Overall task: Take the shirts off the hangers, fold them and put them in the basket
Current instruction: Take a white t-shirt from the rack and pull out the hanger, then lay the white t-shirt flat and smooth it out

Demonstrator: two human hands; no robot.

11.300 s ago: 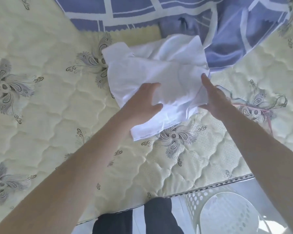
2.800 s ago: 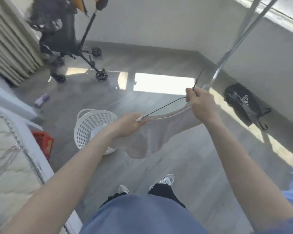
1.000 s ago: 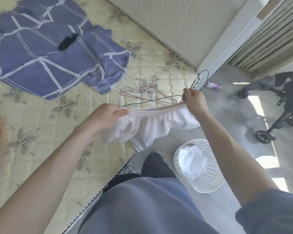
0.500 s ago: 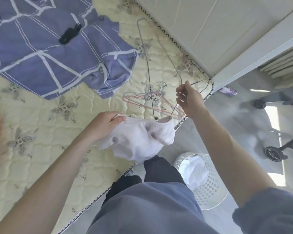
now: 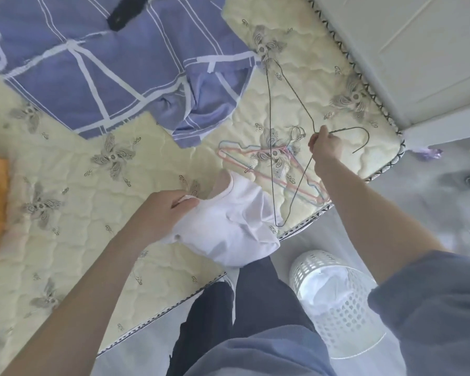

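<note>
Left hand (image 5: 168,210): my fingers are curled, bunching the neck end of the soft white cotton shirt (image 5: 228,229). The shirt hangs crumpled over the near edge of the cream quilted mattress (image 5: 92,213).

Right hand (image 5: 324,147): my fingers and thumb are pinched on the thin dark wire hanger (image 5: 295,95) just below its hook. The hanger is held above the mattress, and its lower corner is just beside the shirt's edge (I cannot tell whether they touch).

Assessment: the shirt appears to be off the hanger and not yet folded. I judge it light, limp and unable to hold a shape, so it needs spreading flat on the mattress. The shoulder seams or hem corners would be the best places to hold it, not a bunched fistful. The hanger looks light and springy, and its ends could snag cloth.

The white perforated plastic basket (image 5: 345,321) stands on the floor by my legs and holds white cloth.
</note>
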